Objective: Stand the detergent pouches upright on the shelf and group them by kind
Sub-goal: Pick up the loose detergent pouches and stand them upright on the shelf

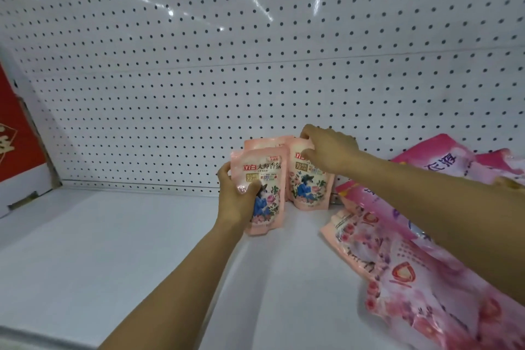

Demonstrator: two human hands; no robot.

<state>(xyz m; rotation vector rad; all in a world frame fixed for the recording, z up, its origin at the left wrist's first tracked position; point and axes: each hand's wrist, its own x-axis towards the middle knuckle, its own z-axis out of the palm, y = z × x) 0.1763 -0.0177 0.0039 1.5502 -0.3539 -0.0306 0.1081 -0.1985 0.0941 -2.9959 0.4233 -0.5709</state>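
Small pale-pink detergent pouches with a blue figure and roses stand upright near the back of the white shelf (pixel 113 250). My left hand (pixel 237 199) grips the front pouch (pixel 265 176) by its left edge, thumb across its face. My right hand (pixel 326 150) pinches the top of a second upright pouch (pixel 311 193) to the right. Another pouch of the same kind (pixel 264 142) stands behind them against the pegboard. Larger pink pouches (pixel 412 278) lie flat at the right, under my right forearm.
A white pegboard wall (pixel 227 79) closes the back of the shelf. A red-and-white carton (pixel 20 150) stands at the far left. More deep-pink pouches (pixel 443 162) are heaped at the far right against the wall. Bare shelf surface stretches left of the pouches.
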